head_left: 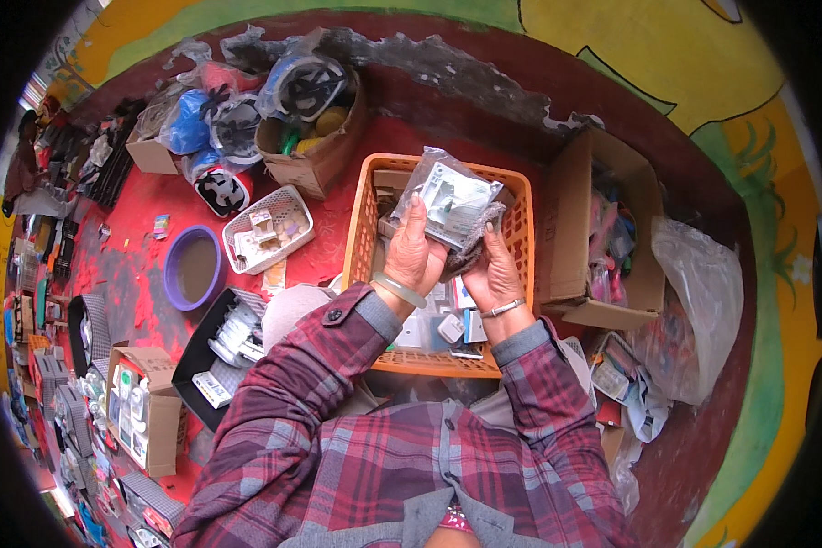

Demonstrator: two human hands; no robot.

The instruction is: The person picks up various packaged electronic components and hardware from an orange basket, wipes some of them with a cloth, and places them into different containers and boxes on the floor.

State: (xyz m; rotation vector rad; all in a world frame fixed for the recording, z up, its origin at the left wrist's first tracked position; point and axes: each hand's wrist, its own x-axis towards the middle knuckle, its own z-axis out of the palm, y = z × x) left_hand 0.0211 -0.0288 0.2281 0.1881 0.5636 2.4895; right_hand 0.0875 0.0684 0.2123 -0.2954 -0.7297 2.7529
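Observation:
My left hand (415, 253) is closed on a clear plastic packet (454, 196) with a white printed card inside, its thumb lying over the front. A crumpled grey-brown cloth (473, 239) is in my right hand (493, 272), pressed against the packet's lower right side. Both hands are raised over an orange plastic basket (519, 215) with lattice sides. Small boxes and a white square-shaped item (450, 328) lie in the basket below my wrists. What fills the packet behind the card is hidden.
Left of the basket stand a white basket (302, 203) of small items, a purple basin (170, 279) and a black tray (190, 370). Cardboard boxes stand behind (312, 172) and right (566, 219), with plastic sheeting (703, 301) beside the latter. Goods cover the far left.

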